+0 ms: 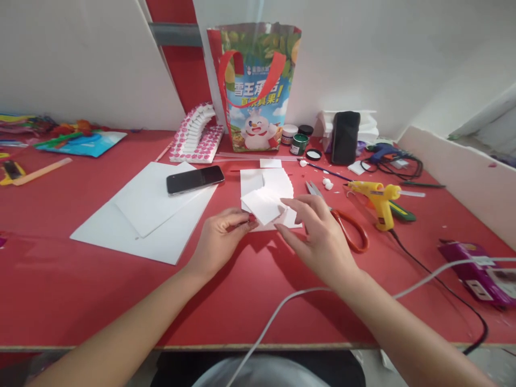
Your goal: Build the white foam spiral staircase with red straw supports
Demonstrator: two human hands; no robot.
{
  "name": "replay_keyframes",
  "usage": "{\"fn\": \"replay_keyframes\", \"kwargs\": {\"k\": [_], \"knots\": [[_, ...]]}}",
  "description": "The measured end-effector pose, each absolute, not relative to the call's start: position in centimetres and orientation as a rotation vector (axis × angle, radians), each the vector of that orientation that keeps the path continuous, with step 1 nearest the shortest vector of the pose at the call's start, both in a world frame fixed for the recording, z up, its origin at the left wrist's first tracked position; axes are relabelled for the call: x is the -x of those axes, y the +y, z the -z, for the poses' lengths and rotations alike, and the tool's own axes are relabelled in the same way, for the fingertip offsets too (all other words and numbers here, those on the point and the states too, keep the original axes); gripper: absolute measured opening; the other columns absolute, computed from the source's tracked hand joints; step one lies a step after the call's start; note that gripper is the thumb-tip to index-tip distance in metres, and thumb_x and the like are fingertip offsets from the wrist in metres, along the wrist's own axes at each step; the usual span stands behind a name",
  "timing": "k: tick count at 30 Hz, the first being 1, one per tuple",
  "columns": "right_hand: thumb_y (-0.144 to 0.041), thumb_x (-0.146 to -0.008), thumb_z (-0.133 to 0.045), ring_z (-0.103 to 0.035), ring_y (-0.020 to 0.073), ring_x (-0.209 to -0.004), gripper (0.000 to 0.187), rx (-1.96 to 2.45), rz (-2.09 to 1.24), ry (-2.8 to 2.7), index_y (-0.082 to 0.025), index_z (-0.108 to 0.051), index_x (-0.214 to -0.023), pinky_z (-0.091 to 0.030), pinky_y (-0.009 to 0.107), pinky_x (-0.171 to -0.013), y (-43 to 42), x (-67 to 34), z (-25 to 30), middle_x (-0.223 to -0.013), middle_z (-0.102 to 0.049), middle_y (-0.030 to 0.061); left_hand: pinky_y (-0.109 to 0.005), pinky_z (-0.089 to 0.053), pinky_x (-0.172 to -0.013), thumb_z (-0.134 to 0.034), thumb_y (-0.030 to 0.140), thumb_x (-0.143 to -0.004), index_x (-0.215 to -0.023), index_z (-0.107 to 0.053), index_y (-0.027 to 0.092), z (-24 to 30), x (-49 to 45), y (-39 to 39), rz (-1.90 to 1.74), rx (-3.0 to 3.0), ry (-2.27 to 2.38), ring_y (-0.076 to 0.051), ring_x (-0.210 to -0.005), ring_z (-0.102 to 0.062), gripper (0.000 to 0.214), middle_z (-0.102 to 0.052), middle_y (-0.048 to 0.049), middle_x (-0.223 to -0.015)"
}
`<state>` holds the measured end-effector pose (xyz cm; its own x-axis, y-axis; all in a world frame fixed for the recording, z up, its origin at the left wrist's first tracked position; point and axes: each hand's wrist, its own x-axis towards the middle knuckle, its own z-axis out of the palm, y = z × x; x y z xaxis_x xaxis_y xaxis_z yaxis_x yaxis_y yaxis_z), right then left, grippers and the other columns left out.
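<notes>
My left hand point(223, 234) is curled, its fingertips pinching the near left corner of a small white foam piece point(263, 206). My right hand point(318, 231) rests beside it with fingers stretched out, the fingertips touching the right edge of the same piece. The piece is tilted and lies over a stack of white foam pieces point(268, 185) with stepped edges on the red table point(121, 279).
Red-handled scissors point(346, 226) and a yellow glue gun point(377, 199) lie right of my right hand. A black phone point(195, 178) rests on white sheets point(149, 215) to the left. A printed bag point(258, 86), paint jars point(299, 142) and a purple box point(479, 271) are about.
</notes>
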<state>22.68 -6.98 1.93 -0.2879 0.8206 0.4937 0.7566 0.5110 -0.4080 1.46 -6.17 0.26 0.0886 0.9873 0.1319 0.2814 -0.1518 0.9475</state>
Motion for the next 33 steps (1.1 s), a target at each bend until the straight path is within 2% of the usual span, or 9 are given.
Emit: {"fn": "replay_keyframes", "kwargs": {"k": [3, 8, 12, 18, 22, 26, 30, 33], "knots": [[-0.03, -0.098, -0.06, -0.065, 0.021, -0.089, 0.028, 1.219, 0.032, -2.218, -0.021, -0.063, -0.124, -0.056, 0.035, -0.075, -6.6, -22.2, -2.2, -0.117, -0.063, 0.0133, -0.031, -0.052, -0.081, -0.067, 0.031, -0.087, -0.081, -0.078, 0.021, 0.0, -1.4, -6.2, -1.108, -1.618, 1.244, -0.021, -0.089, -0.069, 0.016, -0.074, -0.0049, -0.092], [-0.026, -0.099, -0.055, -0.065, 0.0193, -0.082, 0.025, 1.191, 0.18, -2.264, -0.019, -0.066, -0.12, -0.053, 0.031, -0.064, -6.2, -21.5, -2.3, -0.112, -0.067, 0.0133, -0.031, -0.051, -0.083, -0.061, 0.028, -0.091, -0.08, -0.075, 0.02, 0.1, -1.2, -6.0, -1.075, -1.712, 1.168, -0.021, -0.092, -0.069, 0.02, -0.074, -0.0057, -0.096], [-0.025, -0.099, -0.054, -0.065, 0.0183, -0.08, 0.024, 1.196, 0.251, -2.267, -0.019, -0.067, -0.119, -0.052, 0.031, -0.065, -6.0, -21.4, -2.3, -0.108, -0.069, 0.0121, -0.032, -0.05, -0.084, -0.056, 0.028, -0.095, -0.075, -0.072, 0.02, 0.0, -1.0, -5.6, -1.005, -1.783, 1.139, -0.022, -0.094, -0.069, 0.027, -0.073, -0.0064, -0.096], [-0.022, -0.098, -0.055, -0.065, 0.0191, -0.079, 0.025, 1.174, 0.257, -2.268, -0.015, -0.067, -0.118, -0.052, 0.032, -0.066, -6.0, -21.4, -2.3, -0.107, -0.069, 0.0136, -0.033, -0.05, -0.09, -0.057, 0.031, -0.095, -0.076, -0.07, 0.02, 0.1, -0.4, -5.3, -0.987, -1.737, 1.157, -0.023, -0.1, -0.068, 0.025, -0.07, -0.0046, -0.088], [-0.023, -0.099, -0.054, -0.066, 0.0194, -0.082, 0.025, 1.206, 0.236, -2.273, -0.018, -0.065, -0.121, -0.053, 0.032, -0.067, -6.1, -21.3, -2.2, -0.109, -0.068, 0.0127, -0.033, -0.049, -0.09, -0.056, 0.028, -0.096, -0.078, -0.071, 0.02, 0.3, -0.4, -5.3, -0.944, -1.748, 1.121, -0.022, -0.099, -0.068, 0.025, -0.072, -0.0059, -0.098], [-0.031, -0.1, -0.055, -0.067, 0.0216, -0.087, 0.031, 1.228, 0.199, -2.315, -0.02, -0.06, -0.128, -0.056, 0.034, -0.072, -6.6, -22.2, -2.7, -0.115, -0.066, 0.0135, -0.033, -0.05, -0.087, -0.059, 0.031, -0.094, -0.09, -0.073, 0.02, 0.4, -0.2, -5.6, -0.959, -1.71, 1.149, -0.022, -0.096, -0.068, 0.019, -0.073, -0.0066, -0.101], [-0.039, -0.099, -0.054, -0.067, 0.0278, -0.097, 0.037, 1.475, 0.233, -2.264, -0.018, -0.058, -0.129, -0.056, 0.039, -0.078, -7.6, -25.3, -3.3, -0.119, -0.064, 0.0165, -0.033, -0.05, -0.085, -0.064, 0.032, -0.091, -0.088, -0.069, 0.02, -0.3, -0.1, -6.4, -0.939, -1.647, 1.164, -0.02, -0.088, -0.065, 0.013, -0.07, -0.0043, -0.092], [-0.04, -0.094, -0.06, -0.065, 0.0317, -0.092, 0.034, 1.865, 0.302, -2.252, -0.013, -0.063, -0.114, -0.053, 0.042, -0.08, -8.1, -27.9, -3.3, -0.103, -0.064, 0.0173, -0.033, -0.052, -0.081, -0.061, 0.033, -0.094, -0.088, -0.064, 0.02, -1.2, -0.5, -7.1, -0.813, -1.442, 1.011, -0.019, -0.081, -0.065, 0.014, -0.066, -0.0025, -0.086]]}}
